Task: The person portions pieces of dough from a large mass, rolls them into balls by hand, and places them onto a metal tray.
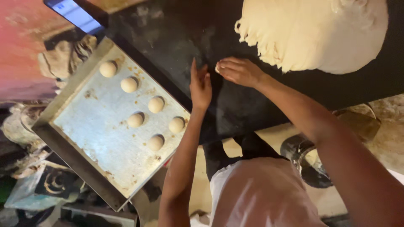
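Both hands down on the dark surface (176, 38), close together. Left hand (200, 86) set on edge, fingers straight and held together, pointing away from the body toward the far side of the surface. Right hand (240, 70) lying flat beside it, palm down, fingers together and pointing leftward at the left hand, fingertips almost meeting it. Cannot tell whether a small piece of dough sits between or under the two hands; nothing visibly pinched.

Just beyond the right hand, a big pale dough mass (320, 33), spread wide across the upper right of the surface, long axis running left to right, ragged torn edge turned toward the hands, smoother rounded edge on the right. Near the right hand's knuckles but apart from them.

To the left of the left hand, a worn metal tray (92, 134), set at a slant to the surface's edge, long axis running from upper left to lower right. On it six small round dough balls (156, 104), laid in two loose slanted rows along the side nearest the surface, each well apart from the next.

Surface black, dusted faintly with flour. Reddish wall at upper left, cluttered dim floor below, a round dark container (301, 153) under the surface's near edge, white apron (261, 193) at bottom.
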